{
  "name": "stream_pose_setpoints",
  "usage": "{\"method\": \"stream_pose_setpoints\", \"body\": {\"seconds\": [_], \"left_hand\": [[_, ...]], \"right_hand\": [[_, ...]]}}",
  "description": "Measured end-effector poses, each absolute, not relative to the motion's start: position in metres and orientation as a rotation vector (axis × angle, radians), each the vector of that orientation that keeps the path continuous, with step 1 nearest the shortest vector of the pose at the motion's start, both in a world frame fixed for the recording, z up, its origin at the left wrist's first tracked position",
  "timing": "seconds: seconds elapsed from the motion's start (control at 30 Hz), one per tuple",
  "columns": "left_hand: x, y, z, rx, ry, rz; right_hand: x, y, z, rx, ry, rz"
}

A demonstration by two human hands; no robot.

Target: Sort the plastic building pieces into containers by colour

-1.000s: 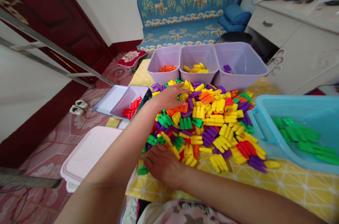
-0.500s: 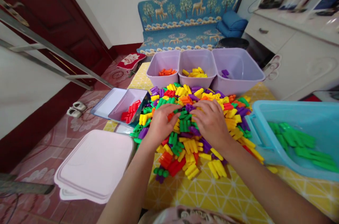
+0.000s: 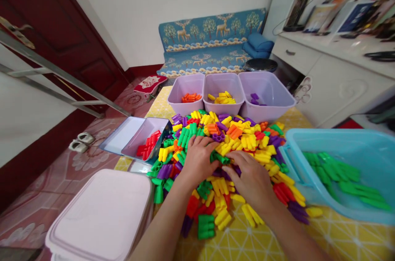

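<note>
Over the middle of a heap of colourful plastic toy blocks (image 3: 247, 142), shaped like joined tubes, my two hands work close together. A green toy block (image 3: 221, 158) lies between them. My left hand (image 3: 199, 160) has its thumb and fingers closed about the block's left end. The thumb and forefinger of my right hand (image 3: 248, 176) pinch its right end. Yellow, purple, red, orange and green blocks surround both hands. My palms hide part of the heap.
Behind the heap stand three lilac bins, with orange (image 3: 185, 107), yellow (image 3: 222, 108) and purple blocks (image 3: 254, 98). A box (image 3: 131, 148) at left holds red blocks. Green ones lie in a blue tub (image 3: 298, 179) at right. Pale lids (image 3: 101, 211) lie at front left.
My hands have come lower in view and closed on a green block between them. Several blocks at the heap's front and right edge have shifted. The camera has tilted up slightly.
</note>
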State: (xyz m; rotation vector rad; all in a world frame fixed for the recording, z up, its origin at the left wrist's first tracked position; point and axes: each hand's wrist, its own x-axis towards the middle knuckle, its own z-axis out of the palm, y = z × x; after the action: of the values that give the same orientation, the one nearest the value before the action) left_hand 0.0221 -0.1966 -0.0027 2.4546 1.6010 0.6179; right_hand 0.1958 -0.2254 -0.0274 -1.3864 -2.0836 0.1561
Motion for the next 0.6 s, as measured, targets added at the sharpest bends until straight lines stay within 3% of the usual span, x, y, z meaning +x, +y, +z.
{"method": "stream_pose_setpoints", "body": {"seconds": [0.37, 0.6], "left_hand": [[0.036, -0.185, -0.027, 2.339, 1.705, 0.944], [0.037, -0.184, -0.029, 2.408, 1.793, 0.890]], "right_hand": [[0.187, -0.199, -0.031, -1.238, -1.846, 0.315], [0.206, -0.205, 0.002, -0.999, -0.779, 0.841]]}}
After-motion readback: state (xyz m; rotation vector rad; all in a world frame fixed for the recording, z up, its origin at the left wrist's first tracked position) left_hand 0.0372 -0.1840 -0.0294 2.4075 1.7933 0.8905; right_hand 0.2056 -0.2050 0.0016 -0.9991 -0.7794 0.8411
